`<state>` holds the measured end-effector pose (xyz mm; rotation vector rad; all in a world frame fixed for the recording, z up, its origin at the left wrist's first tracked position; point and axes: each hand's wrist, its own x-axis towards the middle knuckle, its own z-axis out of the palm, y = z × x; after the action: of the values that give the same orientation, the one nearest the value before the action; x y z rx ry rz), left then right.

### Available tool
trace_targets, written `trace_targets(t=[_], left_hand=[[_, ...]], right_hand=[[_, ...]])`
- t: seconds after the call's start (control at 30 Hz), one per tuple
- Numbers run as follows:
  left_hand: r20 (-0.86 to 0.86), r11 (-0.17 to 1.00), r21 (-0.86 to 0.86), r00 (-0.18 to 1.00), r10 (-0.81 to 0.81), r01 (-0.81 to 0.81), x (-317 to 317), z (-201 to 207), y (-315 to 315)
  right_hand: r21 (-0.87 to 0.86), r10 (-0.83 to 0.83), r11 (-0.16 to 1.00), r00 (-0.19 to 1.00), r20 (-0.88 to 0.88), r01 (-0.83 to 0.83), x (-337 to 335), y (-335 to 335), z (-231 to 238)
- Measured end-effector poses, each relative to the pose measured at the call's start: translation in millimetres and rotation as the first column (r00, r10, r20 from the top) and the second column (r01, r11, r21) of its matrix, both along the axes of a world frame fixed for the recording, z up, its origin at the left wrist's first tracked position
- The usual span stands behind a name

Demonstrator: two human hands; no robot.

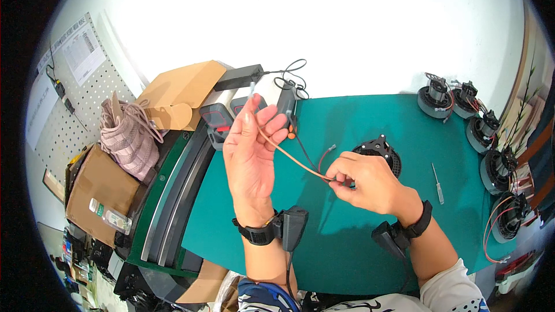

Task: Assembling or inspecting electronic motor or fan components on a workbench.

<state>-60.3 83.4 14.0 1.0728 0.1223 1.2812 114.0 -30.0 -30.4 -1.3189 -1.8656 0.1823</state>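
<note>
An orange-brown wire point(295, 160) stretches between my two hands above the green mat. My left hand point(252, 153) is raised with the palm turned up, and its thumb and forefinger pinch one end, where a small pale connector point(252, 87) sticks up. Lower and to the right, my right hand point(364, 182) closes on the wire's other part with curled fingers. A reddish wire end with a connector point(331, 148) pokes out beside that hand. Just behind the right hand lies a round black motor unit point(378, 149), partly hidden. Whether the wire joins it is hidden by the fingers.
Several black motor units point(436, 97) with loose wires line the mat's right edge. A screwdriver point(438, 185) lies on the green mat point(370, 248). Grey-black devices, an open cardboard box point(179, 95), a pink bag point(128, 138) and a plastic bottle point(110, 215) stand at left.
</note>
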Motion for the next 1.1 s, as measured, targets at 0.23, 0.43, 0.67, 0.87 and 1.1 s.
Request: trace_targets(t=[0.23, 0.43, 0.67, 0.87, 1.1], left_hand=[[0.109, 0.989, 0.093, 0.988, 0.107, -0.117, -9.3, -0.9, 4.8], [0.027, 0.949, 0.181, 0.966, 0.258, -0.258, -4.5, 0.2, 1.1], [-0.038, 0.93, 0.19, 0.944, 0.327, -0.315, -1.1, 4.1, -6.1], [-0.177, 0.858, 0.266, 0.852, 0.492, -0.44, -1.5, -5.5, 10.0], [-0.481, 0.58, 0.675, 0.323, 0.815, -0.456, -2.2, -20.9, 28.0]], right_hand=[[-0.027, 0.002, 1.0, 1.0, 0.028, -0.001, -1.5, 0.4, -1.7], [0.012, -0.009, 1.0, 0.999, 0.039, 0.009, -2.3, 2.3, -4.9], [0.02, -0.007, 1.0, 0.999, 0.043, 0.006, -3.9, 2.7, -4.5], [0.124, -0.124, 0.984, 0.992, -0.029, 0.127, 7.5, -2.5, 2.6], [-0.116, -0.097, 0.987, 0.984, 0.151, 0.115, 29.4, -17.7, 3.2]])
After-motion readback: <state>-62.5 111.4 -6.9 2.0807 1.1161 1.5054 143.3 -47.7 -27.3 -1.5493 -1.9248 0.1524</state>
